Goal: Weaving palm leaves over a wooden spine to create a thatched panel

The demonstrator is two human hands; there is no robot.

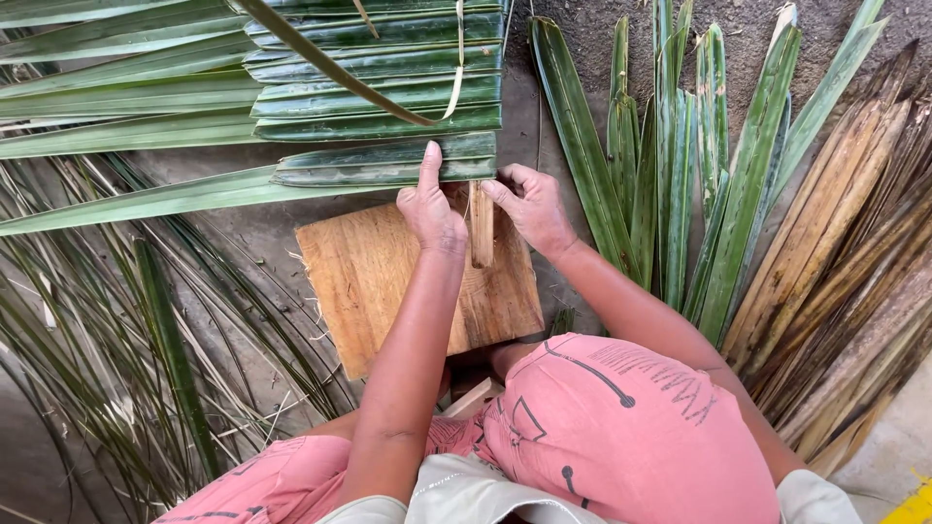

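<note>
Kneeling over wooden board [388,281]; both forearms reach forward. Left hand [432,209] presses flat, fingers together, index extended onto folded palm leaf [388,163] at board's far edge. Right hand [532,206] pinches leaf's end by the upright wooden slat [482,225]. Leaf looks light, springy, creasable; hold near fold. Stitched leaf panel [379,68] lies beyond.

Bare forearms here, right up past the elbows, no watch, no rings or bands to see on the left hand [430,209] or the right hand [532,206]. Short pale grey-beige sleeves [456,490] show at the bottom edge. Over the knees, salmon-pink cloth [621,427], printed with thin dark lines, small round dots and dark lettering-like marks.
</note>
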